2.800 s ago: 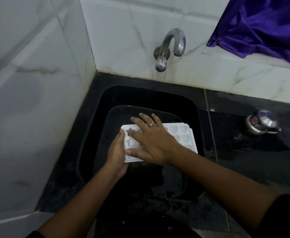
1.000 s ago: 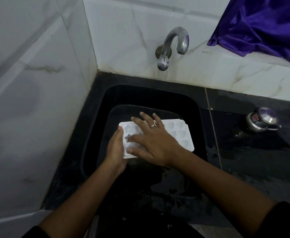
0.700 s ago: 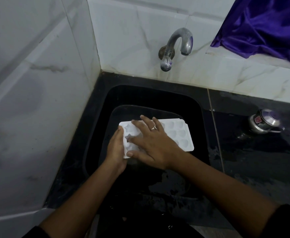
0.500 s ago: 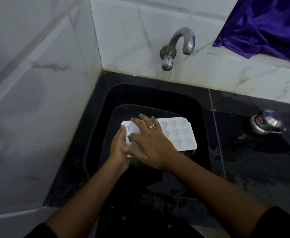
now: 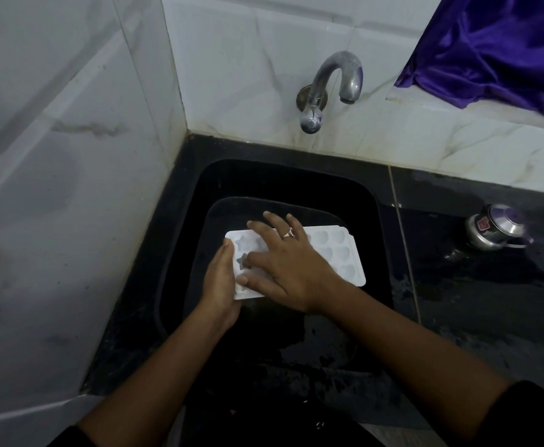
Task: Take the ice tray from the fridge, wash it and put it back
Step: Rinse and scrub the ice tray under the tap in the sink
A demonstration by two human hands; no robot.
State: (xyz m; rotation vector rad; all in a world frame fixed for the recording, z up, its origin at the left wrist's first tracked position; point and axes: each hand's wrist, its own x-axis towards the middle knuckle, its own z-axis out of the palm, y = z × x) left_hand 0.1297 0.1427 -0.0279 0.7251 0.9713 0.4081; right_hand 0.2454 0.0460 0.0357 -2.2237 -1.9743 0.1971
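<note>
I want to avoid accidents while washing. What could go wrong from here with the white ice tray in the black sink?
The white plastic ice tray seems steadied only at its left edge by the left hand, while the right hand presses flat on top; it may tip into the black sink, or flex and crack. No water runs from the curved metal tap, so dirt may only be rubbed around, not rinsed off.

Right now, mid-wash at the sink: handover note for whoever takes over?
Left hand: straight fingers against the ice tray's left end.
Right hand: flat on top, fingers spread over the moulds.
Ice tray: in the black sink, below the tap; no running water visible.
Done: tray out of the fridge, in the sink.
Left: finish washing, return it to the fridge.
</note>
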